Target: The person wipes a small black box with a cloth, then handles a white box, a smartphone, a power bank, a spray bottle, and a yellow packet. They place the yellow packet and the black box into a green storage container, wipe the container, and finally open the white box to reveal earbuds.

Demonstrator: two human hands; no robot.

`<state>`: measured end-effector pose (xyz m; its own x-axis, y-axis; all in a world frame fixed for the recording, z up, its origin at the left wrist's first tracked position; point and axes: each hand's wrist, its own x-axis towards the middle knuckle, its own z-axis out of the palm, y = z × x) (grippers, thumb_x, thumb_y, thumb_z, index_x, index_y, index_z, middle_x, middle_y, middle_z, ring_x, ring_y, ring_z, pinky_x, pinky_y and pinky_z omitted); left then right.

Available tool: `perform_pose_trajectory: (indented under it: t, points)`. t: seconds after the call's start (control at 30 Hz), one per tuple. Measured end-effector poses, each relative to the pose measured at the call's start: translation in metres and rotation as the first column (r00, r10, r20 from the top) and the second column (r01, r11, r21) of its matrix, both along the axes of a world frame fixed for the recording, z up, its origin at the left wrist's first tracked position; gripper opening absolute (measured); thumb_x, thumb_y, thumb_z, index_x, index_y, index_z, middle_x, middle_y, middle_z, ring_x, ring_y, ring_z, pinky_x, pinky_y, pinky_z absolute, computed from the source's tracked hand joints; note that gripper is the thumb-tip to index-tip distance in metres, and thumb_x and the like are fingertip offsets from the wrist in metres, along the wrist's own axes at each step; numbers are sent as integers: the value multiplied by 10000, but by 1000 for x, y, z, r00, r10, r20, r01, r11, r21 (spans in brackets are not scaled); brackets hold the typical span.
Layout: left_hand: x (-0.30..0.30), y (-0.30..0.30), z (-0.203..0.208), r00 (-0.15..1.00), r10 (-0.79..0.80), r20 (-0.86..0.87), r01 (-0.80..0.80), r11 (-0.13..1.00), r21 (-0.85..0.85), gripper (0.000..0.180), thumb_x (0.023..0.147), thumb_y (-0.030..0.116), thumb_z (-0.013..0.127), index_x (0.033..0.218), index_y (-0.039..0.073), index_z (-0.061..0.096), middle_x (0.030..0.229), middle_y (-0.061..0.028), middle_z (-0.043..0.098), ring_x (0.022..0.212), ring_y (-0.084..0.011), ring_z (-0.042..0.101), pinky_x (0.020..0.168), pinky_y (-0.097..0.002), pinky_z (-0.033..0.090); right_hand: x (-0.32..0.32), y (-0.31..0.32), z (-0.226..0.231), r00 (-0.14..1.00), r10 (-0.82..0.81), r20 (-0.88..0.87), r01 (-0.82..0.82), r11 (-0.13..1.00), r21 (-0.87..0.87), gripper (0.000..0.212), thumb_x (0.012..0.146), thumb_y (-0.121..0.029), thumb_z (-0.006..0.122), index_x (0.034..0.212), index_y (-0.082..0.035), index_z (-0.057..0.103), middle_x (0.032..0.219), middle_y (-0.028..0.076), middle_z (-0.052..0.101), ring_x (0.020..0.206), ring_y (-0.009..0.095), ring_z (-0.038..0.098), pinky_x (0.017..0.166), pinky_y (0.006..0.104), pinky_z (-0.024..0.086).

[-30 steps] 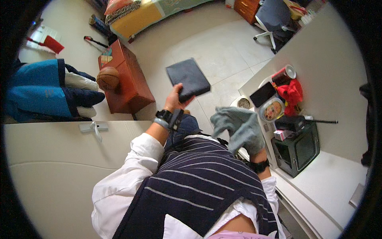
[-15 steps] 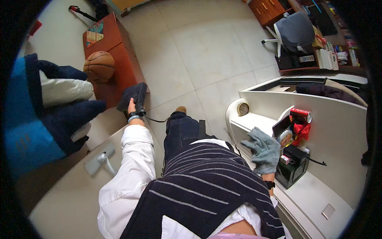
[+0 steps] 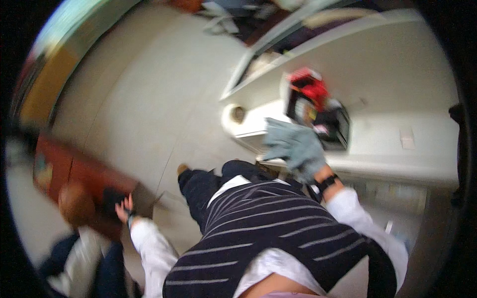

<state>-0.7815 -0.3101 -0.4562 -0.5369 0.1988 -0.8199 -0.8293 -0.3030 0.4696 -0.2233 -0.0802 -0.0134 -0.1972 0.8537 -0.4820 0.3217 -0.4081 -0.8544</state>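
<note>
My left hand [image 3: 125, 209] is bare, its fingers apart, at the near edge of a red-brown wooden cabinet [image 3: 94, 174]. Right beside those fingers, a dark, boxy object [image 3: 113, 197] rests on the cabinet top; blur hides its exact kind. A grey fabric glove [image 3: 293, 144] covers my right hand [image 3: 300, 155]. Its fingers spread out in front of a white shelf unit, with nothing seen in them. Close to the gloved hand stands a black-edged container [image 3: 340, 126] with red and dark items in it.
A brown basketball [image 3: 75, 204] sits on the cabinet. On the white shelf [image 3: 258, 116], a small round object [image 3: 238, 115] stands at the rounded end. Blue and white cloth [image 3: 82, 263] fills the lower left. Pale tiled floor [image 3: 134, 94] lies between cabinet and shelf. The picture is blurred.
The view has swung, so the shelf appears higher and the cabinet lower left. My left hand has let go of the dark object, which now lies on the cabinet. The gloved hand stays spread.
</note>
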Motion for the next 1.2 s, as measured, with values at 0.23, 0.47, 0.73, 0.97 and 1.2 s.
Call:
perform_pose_trajectory:
  t: [0.23,0.47,0.73,0.97,1.2]
  points:
    - [9,63,34,988,4,157,-34,981,189,551,946,267,508,1424,78,310,1493,-116,307,1349,-337,324,1056,-631,314,85,-29,-51,1000,-2,-26,5,989,145,402,930,-185,445,1282,-1,507,1299,172,537,1165,240,545,1016,333,423]
    - [101,231,76,820,-572,-20,549,776,310,463,931,221,534,1341,29,436,1433,-100,425,1311,-269,403,1061,-484,372,224,-68,-112,625,-450,-638,502,857,-112,441,940,-425,403,942,-6,539,1047,281,584,1028,398,569,864,624,456]
    - [434,351,216,9,-954,-300,971,-64,232,347,957,262,515,1242,64,537,1120,-121,629,1055,-267,595,951,-412,477,349,-78,-49,652,-523,-549,717,661,222,256,909,-263,529,939,-15,580,877,147,638,739,224,637,640,334,546]
    - [688,363,335,-649,-574,-499,757,-555,-345,295,937,194,565,1155,-3,564,1035,-98,642,972,-194,623,841,-320,515,446,-60,-10,767,-642,27,415,526,742,261,792,-172,720,955,4,618,951,126,666,897,187,647,723,339,577]
    - [787,361,285,-553,-832,-49,775,-535,337,473,942,264,567,1297,-6,411,1233,-166,471,1108,-289,518,979,-454,442,493,-8,-85,216,-828,518,-163,493,855,296,772,-210,644,1052,-126,603,1153,114,612,1085,296,576,916,424,450]
